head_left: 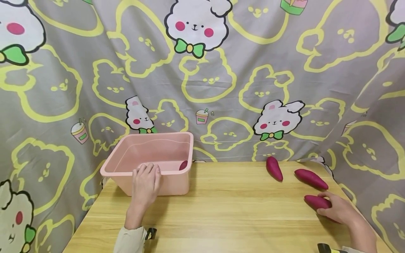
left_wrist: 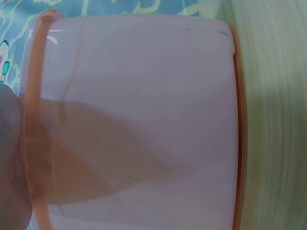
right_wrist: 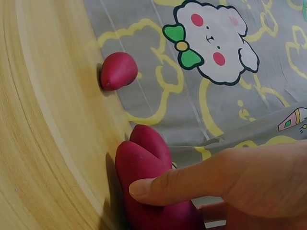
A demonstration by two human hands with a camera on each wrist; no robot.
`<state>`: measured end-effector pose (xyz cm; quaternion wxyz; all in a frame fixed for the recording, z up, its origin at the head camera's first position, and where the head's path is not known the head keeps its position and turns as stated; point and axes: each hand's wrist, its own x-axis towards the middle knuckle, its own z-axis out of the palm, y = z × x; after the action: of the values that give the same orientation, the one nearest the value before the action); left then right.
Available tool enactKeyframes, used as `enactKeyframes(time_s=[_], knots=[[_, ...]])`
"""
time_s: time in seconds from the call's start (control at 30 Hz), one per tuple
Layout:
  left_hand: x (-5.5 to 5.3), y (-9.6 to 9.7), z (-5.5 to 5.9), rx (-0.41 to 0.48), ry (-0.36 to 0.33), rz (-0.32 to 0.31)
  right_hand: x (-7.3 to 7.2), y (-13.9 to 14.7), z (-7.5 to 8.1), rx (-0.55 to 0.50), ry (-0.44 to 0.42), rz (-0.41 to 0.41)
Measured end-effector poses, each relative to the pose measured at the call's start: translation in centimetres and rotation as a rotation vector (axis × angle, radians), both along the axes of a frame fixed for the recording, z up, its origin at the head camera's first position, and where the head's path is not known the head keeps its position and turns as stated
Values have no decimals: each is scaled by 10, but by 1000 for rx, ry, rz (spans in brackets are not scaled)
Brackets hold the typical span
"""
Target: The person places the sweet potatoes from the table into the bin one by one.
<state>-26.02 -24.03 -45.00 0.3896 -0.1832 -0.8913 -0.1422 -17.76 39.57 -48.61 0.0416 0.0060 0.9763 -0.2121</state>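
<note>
My left hand (head_left: 146, 184) grips the front rim of a pink plastic bin (head_left: 174, 184), fingers curled over the edge. The left wrist view shows the bin's outer wall (left_wrist: 144, 96) close up. Inside, one purple sweet potato (head_left: 183, 165) shows at the right end. At the right side of the table, my right hand (head_left: 340, 209) holds another purple sweet potato (head_left: 314, 201) between thumb and fingers; the right wrist view has the thumb (right_wrist: 177, 184) lying along its skin. Two more sweet potatoes lie just beyond, one nearer (head_left: 311, 178) and one farther back (head_left: 274, 169).
The wooden table (head_left: 227, 211) ends at the back and sides against a grey patterned curtain (head_left: 215, 84). The bin stands at the table's back left. A dark strap (head_left: 151, 234) sits at the left wrist.
</note>
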Motion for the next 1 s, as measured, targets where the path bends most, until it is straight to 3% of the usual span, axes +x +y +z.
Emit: enactKeyframes(time_s=[0.43,1.0], knots=[[1,-1,-1,1,-4,4,-1,-2,4,8,144,5],[-1,1,0,11,19,1,-4,-13,17,23,248,10]])
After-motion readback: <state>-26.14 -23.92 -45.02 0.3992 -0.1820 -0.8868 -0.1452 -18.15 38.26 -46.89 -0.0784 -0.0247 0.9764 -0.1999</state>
